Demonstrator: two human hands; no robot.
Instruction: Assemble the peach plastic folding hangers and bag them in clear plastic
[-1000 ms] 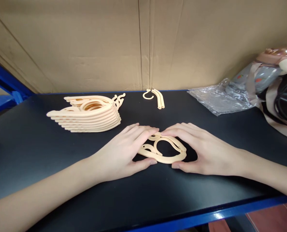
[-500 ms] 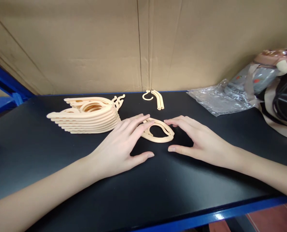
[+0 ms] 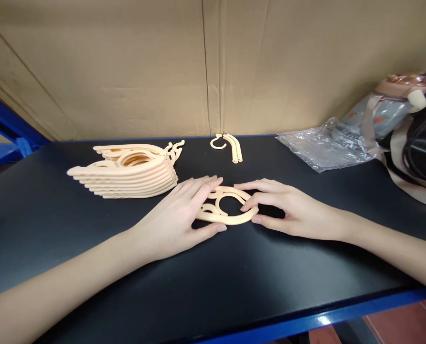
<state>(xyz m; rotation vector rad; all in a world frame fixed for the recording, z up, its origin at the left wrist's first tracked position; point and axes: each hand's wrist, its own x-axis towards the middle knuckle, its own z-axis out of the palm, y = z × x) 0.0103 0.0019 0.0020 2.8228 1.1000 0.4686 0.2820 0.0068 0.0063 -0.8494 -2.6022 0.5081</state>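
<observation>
A cream plastic piece of a folding hanger lies flat on the black tabletop between my hands. My left hand is cupped over its left end, fingers along the far edge and thumb by the near edge; that end is hidden. At the right end my right hand grips it, with a fingertip inside the curved opening and the thumb on the near rim. Farther back lie a loose cream hook and a pair of short curved arms. A stack of folding hangers stands to the left.
A crumpled clear plastic bag lies at the back right, beside a drink bottle with a strap and a dark bag. Cardboard rises behind the table. A blue metal edge borders the front.
The hanger piece has come toward me and slightly left, further under my left hand. My right hand has closed onto its right end, where it was apart from it before.
</observation>
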